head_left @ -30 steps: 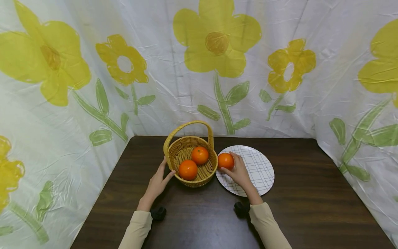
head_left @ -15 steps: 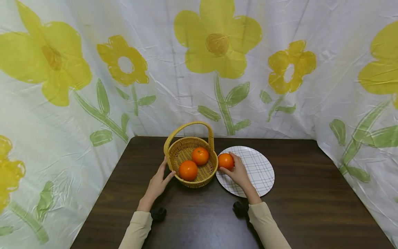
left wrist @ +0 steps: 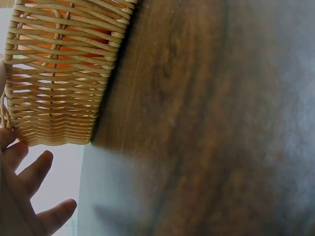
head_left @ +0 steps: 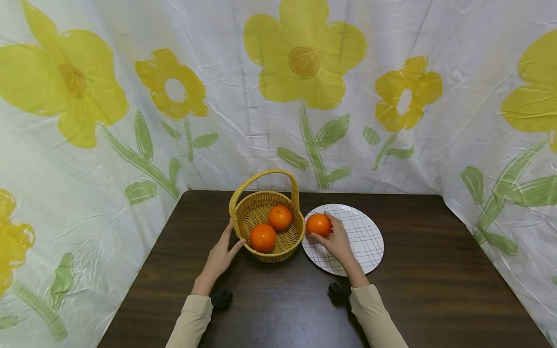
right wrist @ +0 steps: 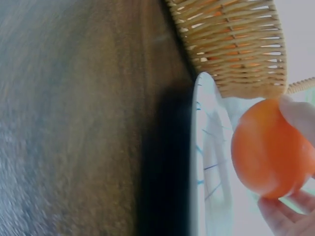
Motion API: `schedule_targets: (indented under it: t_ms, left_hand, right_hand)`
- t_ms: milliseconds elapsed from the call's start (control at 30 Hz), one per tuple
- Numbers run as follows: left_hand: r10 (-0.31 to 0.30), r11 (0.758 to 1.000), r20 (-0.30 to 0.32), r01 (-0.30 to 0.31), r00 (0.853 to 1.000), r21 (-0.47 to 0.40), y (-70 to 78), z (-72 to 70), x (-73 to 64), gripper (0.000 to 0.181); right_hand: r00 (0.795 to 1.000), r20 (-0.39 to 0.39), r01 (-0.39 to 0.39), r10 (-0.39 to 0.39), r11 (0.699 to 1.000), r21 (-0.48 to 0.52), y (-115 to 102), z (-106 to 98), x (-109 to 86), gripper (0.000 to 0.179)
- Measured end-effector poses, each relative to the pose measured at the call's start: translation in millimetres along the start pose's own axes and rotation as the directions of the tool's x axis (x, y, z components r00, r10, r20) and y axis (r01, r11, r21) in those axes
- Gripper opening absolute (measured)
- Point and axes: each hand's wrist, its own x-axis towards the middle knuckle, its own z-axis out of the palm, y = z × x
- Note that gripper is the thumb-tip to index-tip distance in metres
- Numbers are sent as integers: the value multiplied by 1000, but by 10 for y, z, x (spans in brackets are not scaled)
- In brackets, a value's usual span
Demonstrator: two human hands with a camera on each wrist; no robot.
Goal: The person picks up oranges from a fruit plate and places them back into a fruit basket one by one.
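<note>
A woven yellow basket [head_left: 267,256] with a tall arched handle holds two oranges, one [head_left: 263,238] near its front and one [head_left: 280,218] behind. My left hand [head_left: 219,257] touches the basket's left side; in the left wrist view its fingers [left wrist: 37,172] are spread, the nearer ones at the rim. Over the left part of a round white plate [head_left: 361,241] with dark grid lines, my right hand [head_left: 338,243] holds a third orange [head_left: 318,225] between thumb and fingers. In the right wrist view this orange [right wrist: 270,150] appears slightly above the plate.
The basket and plate stand side by side, almost touching, on a dark wooden table [head_left: 426,270]. A white curtain [head_left: 226,130] printed with yellow flowers hangs behind the table and along its sides. Black straps [head_left: 222,299] sit at both wrists.
My right hand and the orange in it have shifted slightly to the right, away from the basket rim. The left hand, basket and plate stay put.
</note>
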Motion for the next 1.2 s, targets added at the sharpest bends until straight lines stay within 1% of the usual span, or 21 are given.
schedule_targets:
  t_ms: [300, 533, 667, 1033, 1200]
  left_hand:
    - [-2, 1000, 3, 2, 1000, -5, 3, 6, -3, 73]
    - [1, 1000, 3, -1, 1000, 0, -10, 6, 6, 73]
    - [2, 1000, 2, -2, 1000, 5, -12, 1, 4, 73]
    - [-1, 1000, 6, 1, 1000, 0, -8, -3, 12, 73]
    - [-1, 1000, 8, 1, 1000, -5, -17, 1, 2, 73]
  right_hand:
    - [1000, 10, -7, 7, 1000, 1, -44, -60, 10, 79]
    - [1000, 17, -21, 20, 999, 40, -101, -118, 37, 77]
    - [1000, 17, -16, 16, 999, 42, -128, -141, 47, 78]
    - [1000, 20, 11, -12, 999, 47, -224, -169, 54, 79]
    - [998, 10, 56, -57, 998, 35, -282, -174, 62, 78]
